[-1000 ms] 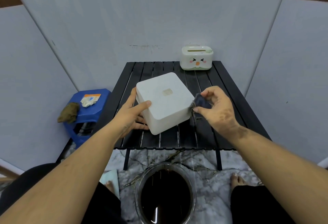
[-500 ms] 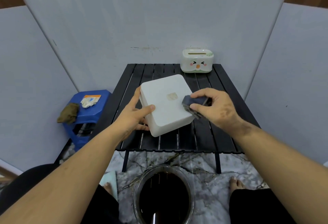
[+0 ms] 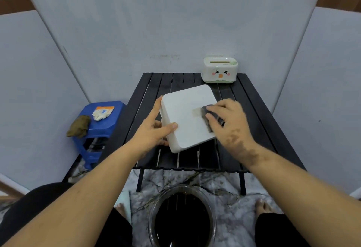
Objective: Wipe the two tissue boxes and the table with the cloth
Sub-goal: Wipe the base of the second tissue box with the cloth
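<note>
A plain white tissue box (image 3: 185,113) lies tilted on the black slatted table (image 3: 252,110). My left hand (image 3: 154,131) holds its left side, thumb on top and fingers along the edge. My right hand (image 3: 228,121) presses a dark cloth (image 3: 207,113) onto the box's top near its right edge; my fingers cover most of the cloth. A second tissue box (image 3: 220,69), cream with a cartoon face, stands at the table's far right corner, apart from both hands.
A blue plastic stool (image 3: 99,129) stands left of the table with a brown rag (image 3: 78,126) and a small packet (image 3: 102,112) on it. A round glass bowl (image 3: 182,217) sits on the marble floor below the table's front edge. Grey panels close in three sides.
My right hand has moved the cloth from the box's right side up onto its top face. My left hand kept its hold on the box, which shifted slightly.
</note>
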A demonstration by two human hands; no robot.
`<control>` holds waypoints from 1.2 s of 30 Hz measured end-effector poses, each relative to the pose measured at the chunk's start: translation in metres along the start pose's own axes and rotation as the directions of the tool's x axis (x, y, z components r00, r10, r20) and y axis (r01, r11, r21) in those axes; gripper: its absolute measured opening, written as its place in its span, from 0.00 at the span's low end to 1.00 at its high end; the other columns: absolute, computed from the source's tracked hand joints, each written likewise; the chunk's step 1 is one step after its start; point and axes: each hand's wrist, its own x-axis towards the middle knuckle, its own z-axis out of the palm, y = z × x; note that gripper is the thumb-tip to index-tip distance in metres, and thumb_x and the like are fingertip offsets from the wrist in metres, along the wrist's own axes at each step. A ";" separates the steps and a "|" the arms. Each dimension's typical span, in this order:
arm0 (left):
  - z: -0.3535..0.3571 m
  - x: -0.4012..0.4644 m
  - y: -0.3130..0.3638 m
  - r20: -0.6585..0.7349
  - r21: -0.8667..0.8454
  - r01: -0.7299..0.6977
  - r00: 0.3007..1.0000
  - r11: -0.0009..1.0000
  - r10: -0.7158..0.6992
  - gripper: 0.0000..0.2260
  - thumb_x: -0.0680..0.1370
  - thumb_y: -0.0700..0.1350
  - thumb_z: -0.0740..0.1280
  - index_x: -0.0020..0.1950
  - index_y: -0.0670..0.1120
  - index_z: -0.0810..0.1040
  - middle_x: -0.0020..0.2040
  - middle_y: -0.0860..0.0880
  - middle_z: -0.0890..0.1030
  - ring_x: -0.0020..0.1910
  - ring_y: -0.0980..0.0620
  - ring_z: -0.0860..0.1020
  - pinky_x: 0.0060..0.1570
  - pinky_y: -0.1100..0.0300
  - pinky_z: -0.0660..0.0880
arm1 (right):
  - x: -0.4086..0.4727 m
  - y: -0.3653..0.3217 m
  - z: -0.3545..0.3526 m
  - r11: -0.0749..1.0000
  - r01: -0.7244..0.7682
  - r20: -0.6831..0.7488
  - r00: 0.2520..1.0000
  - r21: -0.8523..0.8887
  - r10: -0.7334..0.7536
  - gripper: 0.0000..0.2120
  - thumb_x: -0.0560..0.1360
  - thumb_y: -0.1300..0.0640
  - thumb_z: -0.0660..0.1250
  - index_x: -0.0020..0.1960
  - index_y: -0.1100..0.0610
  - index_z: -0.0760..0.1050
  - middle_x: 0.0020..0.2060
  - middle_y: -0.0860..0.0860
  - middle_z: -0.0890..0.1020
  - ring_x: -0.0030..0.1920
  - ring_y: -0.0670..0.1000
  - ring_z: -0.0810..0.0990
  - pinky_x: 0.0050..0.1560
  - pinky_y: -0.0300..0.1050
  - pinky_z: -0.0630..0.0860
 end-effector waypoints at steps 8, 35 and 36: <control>0.003 -0.002 0.001 -0.012 -0.009 -0.018 1.000 1.000 0.018 0.40 0.70 0.52 0.78 0.68 0.82 0.60 0.53 0.38 0.80 0.56 0.41 0.83 0.51 0.41 0.84 | 0.020 0.001 0.001 0.994 0.098 0.021 0.995 0.045 -0.099 0.08 0.74 0.60 0.71 0.53 0.58 0.83 0.48 0.54 0.78 0.50 0.55 0.75 0.53 0.27 0.67; 0.009 -0.002 0.009 0.023 0.163 -0.183 0.983 0.969 0.182 0.42 0.74 0.50 0.77 0.75 0.77 0.55 0.52 0.57 0.78 0.41 0.60 0.78 0.50 0.61 0.79 | 0.040 -0.026 0.013 0.978 0.201 -0.029 0.979 0.054 -0.200 0.12 0.76 0.58 0.64 0.56 0.59 0.81 0.51 0.57 0.76 0.51 0.58 0.74 0.52 0.53 0.76; 0.009 -0.001 0.008 0.022 0.148 -0.184 0.983 0.972 0.183 0.43 0.74 0.48 0.78 0.76 0.75 0.56 0.51 0.55 0.79 0.41 0.59 0.78 0.49 0.62 0.79 | 0.034 -0.036 0.018 0.955 0.292 0.021 0.956 0.054 -0.294 0.13 0.76 0.57 0.64 0.56 0.60 0.82 0.51 0.58 0.76 0.50 0.58 0.74 0.52 0.50 0.75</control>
